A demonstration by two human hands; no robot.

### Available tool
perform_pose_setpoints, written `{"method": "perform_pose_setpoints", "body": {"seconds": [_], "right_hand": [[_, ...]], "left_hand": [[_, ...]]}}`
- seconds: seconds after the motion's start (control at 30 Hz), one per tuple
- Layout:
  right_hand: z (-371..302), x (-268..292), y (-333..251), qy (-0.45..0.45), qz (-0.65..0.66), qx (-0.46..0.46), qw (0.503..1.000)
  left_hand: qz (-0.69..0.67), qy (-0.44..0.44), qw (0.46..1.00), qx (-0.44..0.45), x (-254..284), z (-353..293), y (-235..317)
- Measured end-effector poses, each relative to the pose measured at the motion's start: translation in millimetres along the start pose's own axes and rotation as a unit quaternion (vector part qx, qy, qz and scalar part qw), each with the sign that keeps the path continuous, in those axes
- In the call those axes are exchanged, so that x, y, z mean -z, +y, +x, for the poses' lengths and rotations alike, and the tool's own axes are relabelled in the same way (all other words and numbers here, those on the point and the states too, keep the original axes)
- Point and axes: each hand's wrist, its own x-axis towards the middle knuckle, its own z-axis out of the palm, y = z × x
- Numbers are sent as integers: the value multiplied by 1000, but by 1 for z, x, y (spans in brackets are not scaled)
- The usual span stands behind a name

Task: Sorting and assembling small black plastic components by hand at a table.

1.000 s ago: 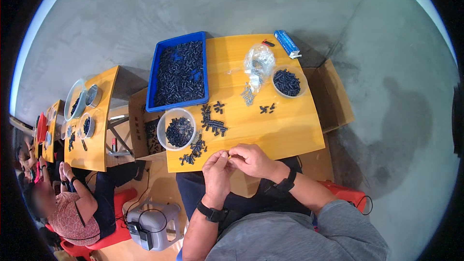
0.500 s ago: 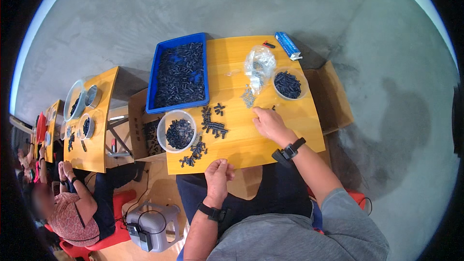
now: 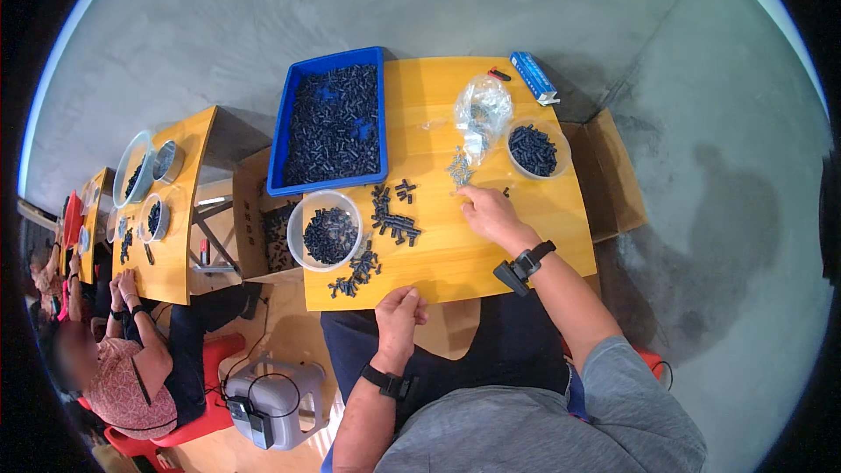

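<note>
My left hand is at the table's near edge, fingers curled and thumb pressed to them; whatever they may hold is hidden. Farther up on the right, my right hand has its fingertips together at the near end of a loose pile of small silvery screws. Anything in that pinch is too small to make out. Short black plastic pieces lie left of my right hand. More black pieces are scattered beside a clear round tub of black parts.
A blue tray full of black pieces stands at the far left. An open clear plastic bag lies by another tub of black pieces. A blue box is at the far right corner. Cardboard boxes flank the table; a person sits at the left.
The whole view has shifted slightly. My right fingertips have moved a little left along the near end of the screw pile. My left hand stays closed at the table edge.
</note>
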Motion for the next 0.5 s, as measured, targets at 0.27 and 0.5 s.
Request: {"method": "perform_pose_setpoints", "body": {"seconds": [0.27, 0.5], "right_hand": [[11, -6, -11, 22, 3, 44, 999], [12, -19, -15, 4, -70, 78, 994]], "left_hand": [[-13, -31, 999, 2, 3, 4, -5], [-25, -45, 999, 11, 2, 1, 0]]}}
